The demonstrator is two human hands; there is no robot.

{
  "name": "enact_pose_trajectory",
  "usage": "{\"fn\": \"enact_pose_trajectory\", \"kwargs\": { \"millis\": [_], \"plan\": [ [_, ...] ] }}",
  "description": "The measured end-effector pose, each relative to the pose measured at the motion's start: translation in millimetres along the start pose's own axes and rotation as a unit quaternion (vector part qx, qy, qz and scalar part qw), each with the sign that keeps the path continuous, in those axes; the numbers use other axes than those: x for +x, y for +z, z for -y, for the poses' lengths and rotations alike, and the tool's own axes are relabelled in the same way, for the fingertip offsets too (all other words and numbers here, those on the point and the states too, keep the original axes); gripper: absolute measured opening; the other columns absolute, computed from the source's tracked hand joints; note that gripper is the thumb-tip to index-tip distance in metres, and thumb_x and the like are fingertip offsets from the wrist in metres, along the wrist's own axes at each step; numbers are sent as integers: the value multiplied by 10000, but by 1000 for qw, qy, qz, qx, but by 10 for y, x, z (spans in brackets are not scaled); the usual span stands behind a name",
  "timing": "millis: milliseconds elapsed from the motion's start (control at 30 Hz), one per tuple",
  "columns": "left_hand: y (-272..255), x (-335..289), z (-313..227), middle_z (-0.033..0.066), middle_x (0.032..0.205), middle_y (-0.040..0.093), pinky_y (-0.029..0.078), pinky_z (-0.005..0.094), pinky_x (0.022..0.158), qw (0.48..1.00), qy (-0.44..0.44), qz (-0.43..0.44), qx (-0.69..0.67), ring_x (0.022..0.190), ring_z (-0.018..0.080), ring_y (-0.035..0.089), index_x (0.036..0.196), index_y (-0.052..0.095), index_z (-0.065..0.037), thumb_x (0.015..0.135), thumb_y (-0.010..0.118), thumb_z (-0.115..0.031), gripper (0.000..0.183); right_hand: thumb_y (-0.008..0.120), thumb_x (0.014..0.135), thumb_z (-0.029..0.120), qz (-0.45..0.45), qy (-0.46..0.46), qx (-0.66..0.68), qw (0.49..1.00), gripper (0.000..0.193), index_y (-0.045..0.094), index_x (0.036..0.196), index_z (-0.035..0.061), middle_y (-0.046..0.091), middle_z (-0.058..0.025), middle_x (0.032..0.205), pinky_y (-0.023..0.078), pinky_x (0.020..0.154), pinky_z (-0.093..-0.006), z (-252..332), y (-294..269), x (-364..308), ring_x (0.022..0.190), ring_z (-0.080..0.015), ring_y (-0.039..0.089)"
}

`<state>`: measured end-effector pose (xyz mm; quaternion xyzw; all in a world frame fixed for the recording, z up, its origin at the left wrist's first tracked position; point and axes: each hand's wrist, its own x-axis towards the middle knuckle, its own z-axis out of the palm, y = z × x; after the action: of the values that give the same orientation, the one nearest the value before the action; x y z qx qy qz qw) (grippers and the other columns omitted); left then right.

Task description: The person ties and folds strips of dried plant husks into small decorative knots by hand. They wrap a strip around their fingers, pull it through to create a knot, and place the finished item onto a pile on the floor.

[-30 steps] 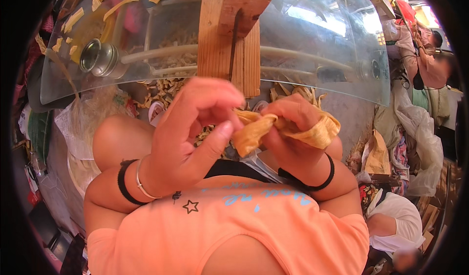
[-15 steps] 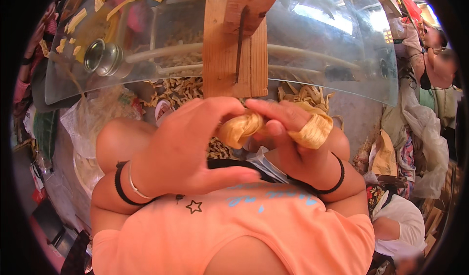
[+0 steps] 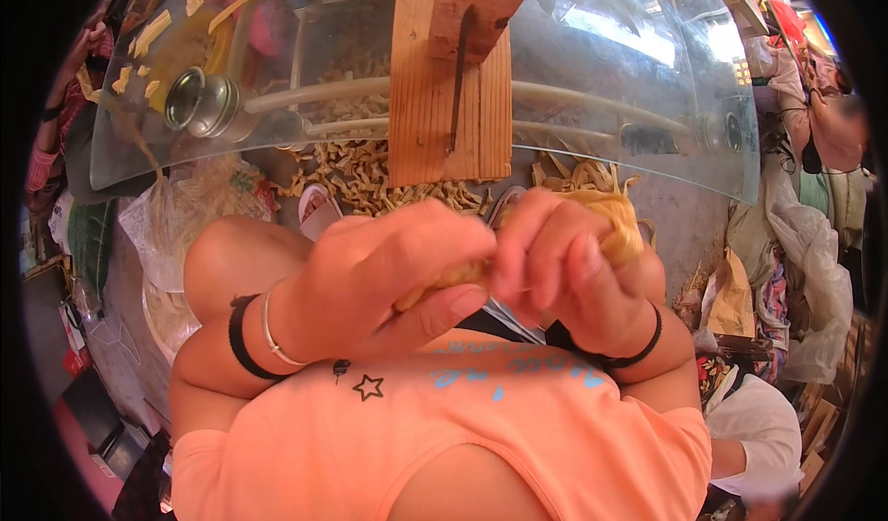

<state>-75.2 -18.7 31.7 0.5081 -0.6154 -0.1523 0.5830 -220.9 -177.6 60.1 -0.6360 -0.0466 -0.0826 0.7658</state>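
My left hand (image 3: 398, 266) is closed around a small twisted roll of yellowish dried strip (image 3: 442, 283), and only a narrow part of it shows between fingers and thumb. Close against it, my right hand (image 3: 569, 271) has its fingers curled, slightly smeared by motion. A wider loop of the same pale yellow strip (image 3: 622, 223) lies over the back of the right hand. What the right fingertips pinch is hidden. Both hands are above my lap, in front of my orange shirt (image 3: 435, 419).
Beyond my hands is a glass tabletop (image 3: 592, 105) with a wooden block stand (image 3: 450, 142) bearing a dark metal spike (image 3: 460, 86). Strip pieces (image 3: 242, 5) lie on the glass. Cut pieces (image 3: 356, 174) cover the floor below. Plastic bags (image 3: 814, 285) lie at the right.
My left hand has gone from open beside the roll to closed around it. The right fingers have curled in, and the loop has shifted to the back of that hand.
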Motion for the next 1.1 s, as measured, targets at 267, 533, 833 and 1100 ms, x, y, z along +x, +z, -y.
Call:
{"fn": "enact_pose_trajectory", "kwargs": {
  "millis": [267,533,833,1100],
  "plan": [
    [-215,2,-15,120,837,648,484,287,561,988,-57,90,-112,675,208,613,993,621,-21,770,727,-6,248,246,1074,357,-112,-2,120,986,464,385,700,120,448,-28,669,387,646,-277,-175,-2,-137,612,-134,403],
    [-306,13,32,71,841,582,539,341,765,979,-65,-82,-172,724,156,599,1053,514,-55,777,680,5,327,381,1052,402,-231,247,94,936,477,615,890,18,623,-100,873,483,603,-263,9,-8,-30,668,-154,616],
    [-26,-65,-87,25,785,511,431,249,633,936,-247,30,-249,687,89,530,1257,360,-35,774,630,80,565,741,865,270,-16,56,-163,985,331,584,732,11,507,-36,578,382,484,-274,-34,-83,56,501,-128,464],
    [-111,56,-49,-49,712,341,240,210,538,890,-276,-81,-354,610,38,274,1160,424,-31,790,558,10,396,669,916,158,-46,14,-224,974,179,597,833,17,536,-60,655,384,479,-296,-142,-76,57,527,-159,489]
  ]
}}
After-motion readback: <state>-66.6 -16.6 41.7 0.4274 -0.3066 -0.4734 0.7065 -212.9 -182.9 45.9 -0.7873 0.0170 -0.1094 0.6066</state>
